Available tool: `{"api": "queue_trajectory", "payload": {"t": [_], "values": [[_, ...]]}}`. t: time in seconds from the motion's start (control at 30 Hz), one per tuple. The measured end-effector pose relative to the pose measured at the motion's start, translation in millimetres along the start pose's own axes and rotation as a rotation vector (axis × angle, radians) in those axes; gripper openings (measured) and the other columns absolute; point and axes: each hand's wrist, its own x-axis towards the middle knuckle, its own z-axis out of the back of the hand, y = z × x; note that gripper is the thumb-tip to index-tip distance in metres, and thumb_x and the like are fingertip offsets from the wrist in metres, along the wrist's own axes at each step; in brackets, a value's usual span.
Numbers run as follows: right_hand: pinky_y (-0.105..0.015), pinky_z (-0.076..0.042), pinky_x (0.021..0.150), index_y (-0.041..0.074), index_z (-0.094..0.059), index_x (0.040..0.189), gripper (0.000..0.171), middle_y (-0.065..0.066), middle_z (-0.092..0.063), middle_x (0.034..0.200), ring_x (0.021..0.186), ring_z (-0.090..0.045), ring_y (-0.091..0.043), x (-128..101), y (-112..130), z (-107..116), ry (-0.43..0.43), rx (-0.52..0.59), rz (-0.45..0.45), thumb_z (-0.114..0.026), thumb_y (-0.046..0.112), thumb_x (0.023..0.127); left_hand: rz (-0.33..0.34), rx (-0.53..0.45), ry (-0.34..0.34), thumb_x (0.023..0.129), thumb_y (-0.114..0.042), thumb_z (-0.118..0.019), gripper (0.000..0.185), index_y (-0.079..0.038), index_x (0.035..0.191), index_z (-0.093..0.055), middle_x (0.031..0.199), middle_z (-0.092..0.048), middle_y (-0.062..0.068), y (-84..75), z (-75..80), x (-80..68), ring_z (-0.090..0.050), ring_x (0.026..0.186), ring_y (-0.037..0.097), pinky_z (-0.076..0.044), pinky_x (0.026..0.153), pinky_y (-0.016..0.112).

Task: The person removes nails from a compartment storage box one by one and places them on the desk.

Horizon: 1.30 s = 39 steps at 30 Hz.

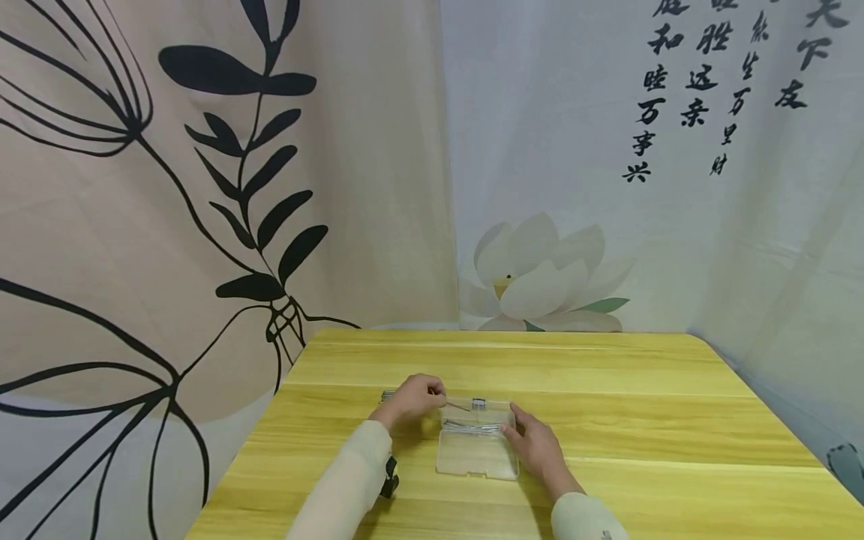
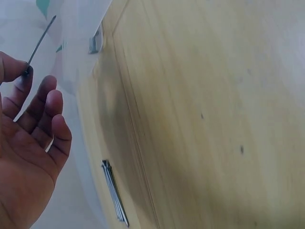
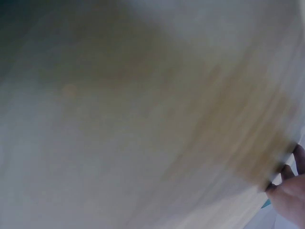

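Note:
My left hand (image 1: 415, 397) pinches a single nail (image 2: 41, 43) between thumb and forefinger, its point angled up in the left wrist view. In the head view, that nail reaches over the far left part of a clear plastic box (image 1: 477, 456), which lies opened out on the table. Several silvery nails (image 1: 472, 427) lie across the middle of the box. At the box's right edge, my right hand (image 1: 538, 442) grips the side with thumb and fingers. More nails (image 2: 113, 193) lie in a small bundle on the table beside my left hand.
The wooden table (image 1: 648, 420) extends on both sides of the box. Behind it hangs a printed cloth (image 1: 378, 187) with plant drawings and writing. A small metallic piece (image 1: 478, 403) shows at the box's far edge. The right wrist view is mostly blurred.

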Motion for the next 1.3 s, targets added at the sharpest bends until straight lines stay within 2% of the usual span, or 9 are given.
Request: {"api": "queue_trajectory", "payload": {"t": [0.23, 0.63, 0.87, 1.17, 1.3], "values": [[-0.062, -0.032, 0.105, 0.001, -0.044, 0.148, 0.055, -0.028, -0.049, 0.141, 0.132, -0.04, -0.051, -1.3, 0.2, 0.1, 0.004, 0.004, -0.007, -0.058, 0.027, 0.101, 0.005, -0.005, -0.039, 0.094, -0.011, -0.057, 0.013, -0.006, 0.092, -0.069, 0.082, -0.058, 0.0, 8.7, 10.0, -4.5, -0.046, 0.069, 0.015, -0.04, 0.066, 0.034], [-0.061, -0.033, 0.105, 0.0, -0.046, 0.146, 0.054, -0.028, -0.051, 0.139, 0.131, -0.042, -0.05, 0.9, -2.2, -1.8, -0.009, -0.002, 0.014, -0.059, 0.027, 0.101, 0.024, -0.054, -0.068, 0.097, -0.012, -0.056, 0.013, -0.011, 0.086, -0.063, 0.082, -0.055, 0.001, 20.7, 22.7, -14.0, -0.045, 0.07, 0.015, -0.038, 0.069, 0.036], [-0.061, -0.034, 0.105, -0.001, -0.047, 0.145, 0.053, -0.028, -0.052, 0.138, 0.13, -0.043, -0.05, 0.6, -1.6, -2.4, -0.016, -0.004, 0.024, -0.06, 0.026, 0.101, 0.036, -0.035, -0.085, 0.097, -0.013, -0.056, 0.012, -0.01, 0.089, -0.064, 0.084, -0.057, 0.001, 28.1, 26.1, -17.8, -0.047, 0.074, 0.016, -0.04, 0.07, 0.036], [-0.06, -0.033, 0.106, -0.001, -0.046, 0.146, 0.054, -0.028, -0.05, 0.14, 0.131, -0.042, -0.049, 0.4, -1.6, -1.0, -0.007, 0.001, 0.012, -0.059, 0.027, 0.101, 0.058, -0.065, -0.113, 0.098, -0.012, -0.055, 0.017, 0.0, 0.095, -0.066, 0.082, -0.058, 0.005, 35.8, 33.6, -23.4, -0.046, 0.068, 0.016, -0.041, 0.064, 0.033], [-0.061, -0.033, 0.105, 0.0, -0.045, 0.147, 0.055, -0.028, -0.05, 0.14, 0.132, -0.041, -0.049, 0.1, -1.3, 0.1, 0.001, 0.003, 0.008, -0.058, 0.028, 0.102, 0.077, -0.093, -0.132, 0.099, -0.013, -0.056, 0.018, 0.0, 0.094, -0.066, 0.085, -0.061, 0.009, 39.9, 38.8, -26.5, -0.047, 0.07, 0.017, -0.041, 0.065, 0.033]]}}
